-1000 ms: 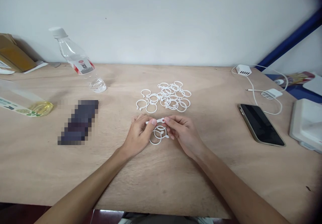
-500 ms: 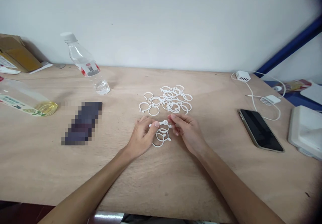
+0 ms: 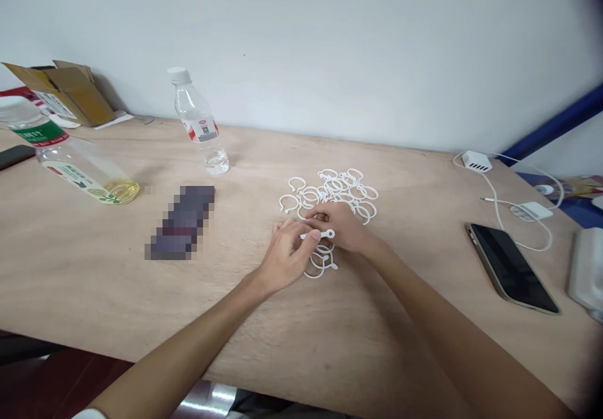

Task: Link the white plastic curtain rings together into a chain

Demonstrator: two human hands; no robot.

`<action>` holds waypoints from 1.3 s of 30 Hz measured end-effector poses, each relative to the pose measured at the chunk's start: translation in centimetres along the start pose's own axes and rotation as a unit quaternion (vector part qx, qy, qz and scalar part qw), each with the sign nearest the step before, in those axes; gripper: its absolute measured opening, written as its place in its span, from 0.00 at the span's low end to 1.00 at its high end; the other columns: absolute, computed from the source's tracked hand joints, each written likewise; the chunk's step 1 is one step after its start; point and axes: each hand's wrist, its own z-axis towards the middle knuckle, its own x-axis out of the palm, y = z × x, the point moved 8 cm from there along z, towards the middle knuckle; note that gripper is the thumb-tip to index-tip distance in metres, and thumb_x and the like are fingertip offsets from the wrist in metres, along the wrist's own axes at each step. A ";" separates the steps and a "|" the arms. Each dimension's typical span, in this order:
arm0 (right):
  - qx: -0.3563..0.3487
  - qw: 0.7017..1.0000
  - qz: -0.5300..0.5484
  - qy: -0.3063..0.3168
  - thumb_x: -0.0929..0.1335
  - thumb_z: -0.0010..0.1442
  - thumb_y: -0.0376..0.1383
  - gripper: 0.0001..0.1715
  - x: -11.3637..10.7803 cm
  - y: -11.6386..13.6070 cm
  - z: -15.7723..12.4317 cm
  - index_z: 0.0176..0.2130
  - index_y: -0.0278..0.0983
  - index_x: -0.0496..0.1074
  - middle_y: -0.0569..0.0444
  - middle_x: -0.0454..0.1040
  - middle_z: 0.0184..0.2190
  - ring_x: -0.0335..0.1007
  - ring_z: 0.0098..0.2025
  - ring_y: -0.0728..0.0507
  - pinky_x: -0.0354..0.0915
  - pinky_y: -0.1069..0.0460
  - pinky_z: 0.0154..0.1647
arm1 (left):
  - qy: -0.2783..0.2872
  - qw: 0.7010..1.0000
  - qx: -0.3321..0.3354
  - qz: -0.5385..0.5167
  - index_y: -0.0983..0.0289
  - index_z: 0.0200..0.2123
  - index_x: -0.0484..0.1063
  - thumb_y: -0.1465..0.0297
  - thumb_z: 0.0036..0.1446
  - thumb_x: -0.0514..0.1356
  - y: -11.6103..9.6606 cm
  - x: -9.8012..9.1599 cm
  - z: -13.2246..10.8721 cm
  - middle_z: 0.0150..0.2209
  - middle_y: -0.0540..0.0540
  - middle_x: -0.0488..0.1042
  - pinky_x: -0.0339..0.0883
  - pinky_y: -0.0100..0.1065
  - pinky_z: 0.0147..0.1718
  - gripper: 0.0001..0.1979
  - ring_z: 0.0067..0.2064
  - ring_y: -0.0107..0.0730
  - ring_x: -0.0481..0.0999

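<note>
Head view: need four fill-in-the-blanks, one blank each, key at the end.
The left hand holds an eyelet piece under its ____.
The loose rings near the right hand are ____ in colour.
The colour of the liquid in the green-labelled bottle is ____.
The phone at picture right lies screen ____.
Missing words: thumb; white; yellow; up.
</note>
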 end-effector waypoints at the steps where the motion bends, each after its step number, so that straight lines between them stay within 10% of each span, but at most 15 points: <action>1: 0.006 0.999 0.015 -0.029 0.69 0.54 0.38 0.08 -0.6 0.0 -0.4 0.30 0.37 0.77 0.59 0.69 0.20 0.61 0.24 0.50 0.57 0.53 0.27 | -0.001 1.000 -0.003 0.006 0.61 0.30 0.75 0.61 0.66 0.48 -0.1 0.0 0.0 0.29 0.52 0.76 0.63 0.39 0.38 0.20 0.34 0.35 0.73; 7: 0.096 0.954 0.250 -0.137 0.72 0.50 0.48 0.18 -2.3 -0.9 -4.3 0.31 0.36 0.72 0.57 0.71 0.22 0.59 0.21 0.51 0.56 0.54 0.21 | -0.011 0.997 -0.046 0.066 0.62 0.27 0.74 0.59 0.58 0.58 0.0 -0.1 0.0 0.25 0.50 0.74 0.62 0.38 0.38 0.14 0.32 0.33 0.70; 17: 0.104 0.908 0.297 -0.275 0.69 0.56 0.49 0.19 -4.6 -1.9 -7.8 0.26 0.37 0.74 0.58 0.66 0.19 0.53 0.18 0.53 0.48 0.54 0.18 | 0.031 0.998 -0.028 0.057 0.61 0.27 0.76 0.62 0.62 0.55 0.0 0.5 0.0 0.25 0.51 0.73 0.60 0.40 0.41 0.15 0.36 0.35 0.71; 27: 0.128 0.911 0.360 -0.151 0.69 0.56 0.49 0.18 -2.0 -1.7 -7.5 0.30 0.37 0.75 0.57 0.68 0.23 0.57 0.21 0.53 0.49 0.55 0.19 | 0.027 0.996 -0.006 0.080 0.60 0.47 0.76 0.61 0.57 0.60 -0.1 0.5 -0.4 0.36 0.54 0.75 0.58 0.45 0.48 0.16 0.43 0.41 0.71; 39: 0.100 0.930 0.355 -0.016 0.70 0.56 0.48 0.19 1.0 1.0 -7.3 0.26 0.35 0.76 0.60 0.57 0.17 0.48 0.21 0.53 0.45 0.54 0.20 | 0.034 0.997 0.029 -0.057 0.63 0.43 0.75 0.57 0.59 0.59 -0.7 0.3 -0.2 0.35 0.55 0.76 0.62 0.36 0.41 0.17 0.37 0.34 0.70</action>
